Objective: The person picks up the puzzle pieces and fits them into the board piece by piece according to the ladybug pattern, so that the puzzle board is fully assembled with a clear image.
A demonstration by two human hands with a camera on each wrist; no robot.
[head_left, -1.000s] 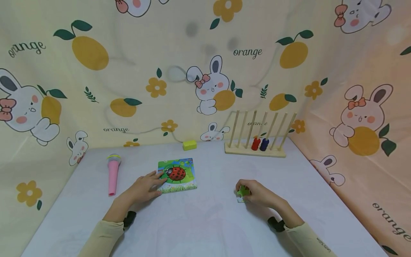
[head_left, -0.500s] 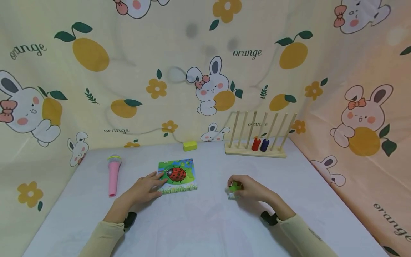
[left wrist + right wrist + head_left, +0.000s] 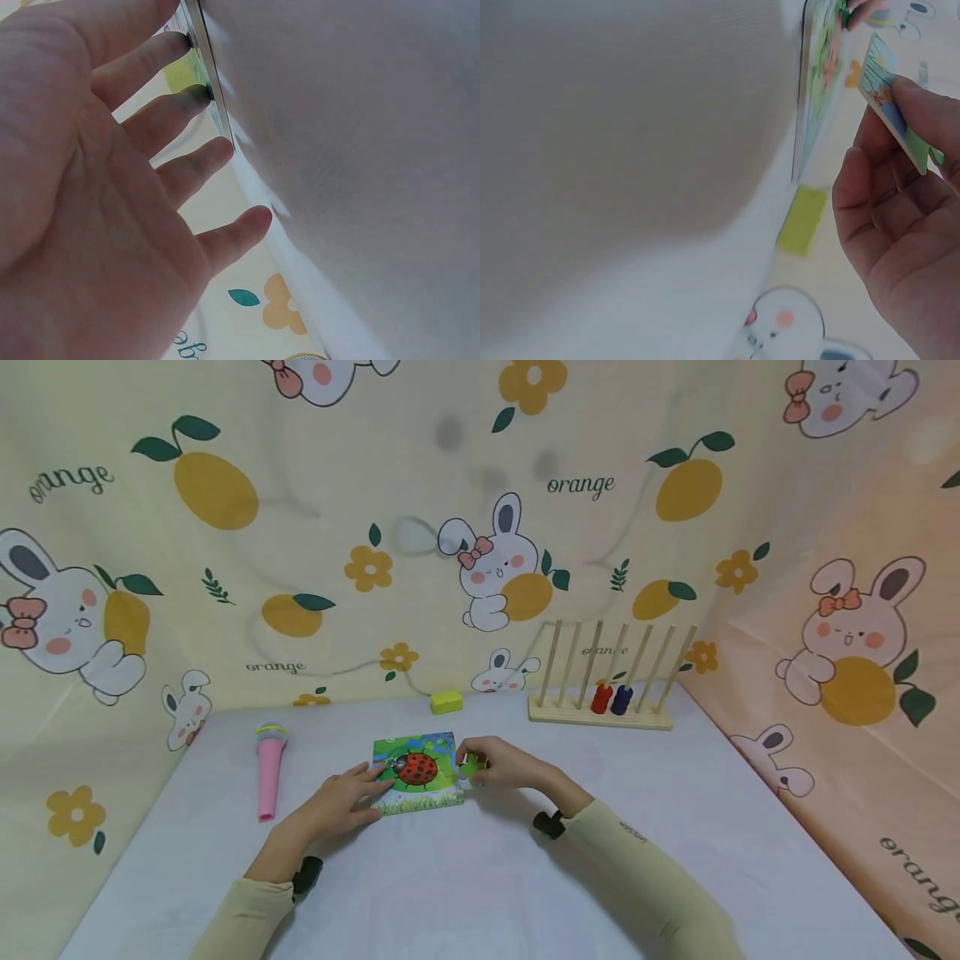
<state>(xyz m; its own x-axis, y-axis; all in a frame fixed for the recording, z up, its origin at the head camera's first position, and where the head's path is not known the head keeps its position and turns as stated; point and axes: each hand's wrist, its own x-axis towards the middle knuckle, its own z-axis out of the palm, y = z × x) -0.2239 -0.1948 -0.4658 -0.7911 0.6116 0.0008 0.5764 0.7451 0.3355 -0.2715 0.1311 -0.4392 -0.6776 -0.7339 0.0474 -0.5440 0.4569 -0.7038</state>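
Observation:
A square ladybug puzzle board lies flat on the white table. My left hand rests at its left edge with fingers extended over the border; in the left wrist view the fingers are spread, some touching the board's side. At the opposite edge, my right hand pinches a small green jigsaw piece. The right wrist view shows that piece between thumb and fingers, held clear of the board. Part of the piece is hidden by the fingers.
A pink toy microphone lies to the left. A yellow block sits at the back, beside a wooden peg rack with red beads and dark blue beads. Patterned cloth hangs behind.
My right hand has carried the jigsaw piece leftward and farther from me, from the table's right part to the board's right edge. The left hand has stayed on the board.

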